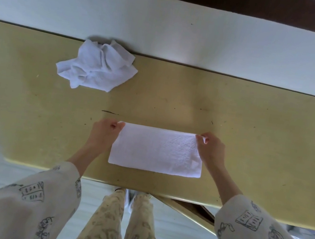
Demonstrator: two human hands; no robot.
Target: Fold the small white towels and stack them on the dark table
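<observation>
A small white towel (157, 150) lies flat as a wide rectangle near the front edge of the yellowish table (253, 134). My left hand (102, 133) pinches its far left corner. My right hand (211, 148) pinches its far right corner. Both hands rest at the towel's short sides. A crumpled heap of white towels (97, 66) sits at the back left of the table, against the wall, away from both hands.
A pale wall (167, 24) runs along the table's far edge, with a dark band above it. The table's front edge is close to my body; my legs and a table brace (190, 209) show below it. Pale floor lies to the left.
</observation>
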